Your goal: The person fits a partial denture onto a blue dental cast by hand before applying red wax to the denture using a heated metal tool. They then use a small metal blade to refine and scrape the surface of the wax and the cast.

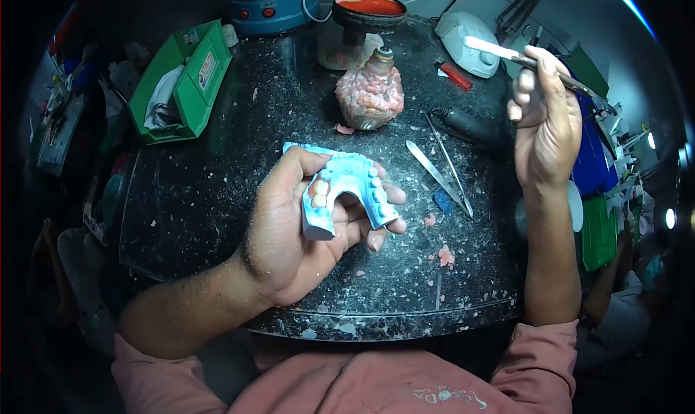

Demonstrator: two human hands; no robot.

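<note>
A blue dental plaster model (350, 162), horseshoe-shaped with a row of teeth, lies in my left hand (279, 218), whose fingers wrap under and around it. Some cream-coloured teeth set in reddish wax (318, 191) show on the model's left side. Raised at the right, my right hand (548, 110) pinches a wax knife (517, 56) by its dark handle, the pale blade pointing left, apart from the model. On the bench between the hands lie a metal spatula (436, 169) and a thin pointed tool (450, 166).
A wax-crusted burner (371, 92) stands behind the model, with a round pan of red wax (370, 7) beyond. Around the bench are a green bin (195, 81), a blue machine (271, 10), a white device (470, 45), a red lighter (455, 75) and pink wax scraps (446, 255).
</note>
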